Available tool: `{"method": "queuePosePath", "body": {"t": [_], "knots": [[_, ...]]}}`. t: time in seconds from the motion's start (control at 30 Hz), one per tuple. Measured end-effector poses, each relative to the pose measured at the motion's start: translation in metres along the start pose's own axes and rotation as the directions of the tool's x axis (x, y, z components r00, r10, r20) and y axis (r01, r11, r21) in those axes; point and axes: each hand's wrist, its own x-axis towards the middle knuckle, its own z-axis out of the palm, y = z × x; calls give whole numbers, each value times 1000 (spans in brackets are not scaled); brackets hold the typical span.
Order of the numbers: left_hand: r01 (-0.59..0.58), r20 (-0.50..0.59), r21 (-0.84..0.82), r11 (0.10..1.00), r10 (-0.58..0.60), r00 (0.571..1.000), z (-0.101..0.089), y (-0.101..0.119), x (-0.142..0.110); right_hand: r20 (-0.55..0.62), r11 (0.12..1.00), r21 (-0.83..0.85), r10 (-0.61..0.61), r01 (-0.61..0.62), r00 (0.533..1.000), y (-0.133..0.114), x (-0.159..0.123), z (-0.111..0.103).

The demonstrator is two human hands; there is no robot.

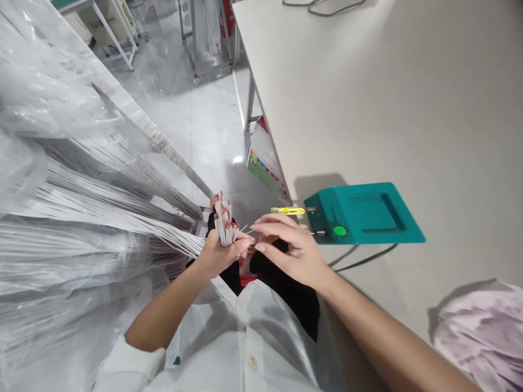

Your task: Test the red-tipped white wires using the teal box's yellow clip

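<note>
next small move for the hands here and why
Perhaps use the right hand to pick one wire out of the red-tipped wire bundle: the left hand already grips the bundle, and the right is curled close beside it.

White wire bundle (224, 227), reddish tips (219, 204), unevenly clustered

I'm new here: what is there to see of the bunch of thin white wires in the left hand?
The bunch of thin white wires with reddish-brown ends looks plastic-coated. The person's left hand grips it near those ends, which stick out unevenly beyond the fist. Its long lengths appear to trail leftward, loosely side by side. The right hand is close beside it; whether it touches any wire is unclear.
</note>
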Motion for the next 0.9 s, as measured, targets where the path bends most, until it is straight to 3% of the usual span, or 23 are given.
{"method": "queuePosePath", "body": {"t": [0.13,0.27,0.33,0.43,0.57,0.67,0.77,0.9], "knots": [[-5,131,56,998,-3,991,-6,-1,0,150,996,61,49,-59,988,-6,5,-7],[54,198,-84,995,-37,979,-12,-8,1,209,953,261,99,-153,973,-7,5,-4],[88,199,-169,982,-54,978,-13,-12,0,184,890,399,160,-223,970,-5,2,3],[115,198,-249,962,-66,978,-12,-17,0,195,723,602,278,-339,941,-1,-3,16],[108,185,-317,942,-50,982,-6,-22,2,263,565,699,367,-438,893,3,-7,26],[70,130,-315,947,-30,991,0,-20,4,212,584,685,412,-435,886,4,-7,26],[-6,30,-101,995,9,1000,6,-16,6,86,673,623,448,-398,890,4,-6,23],[-141,-98,116,983,152,983,11,-15,6,-42,809,470,419,-352,907,2,-5,21]]}}
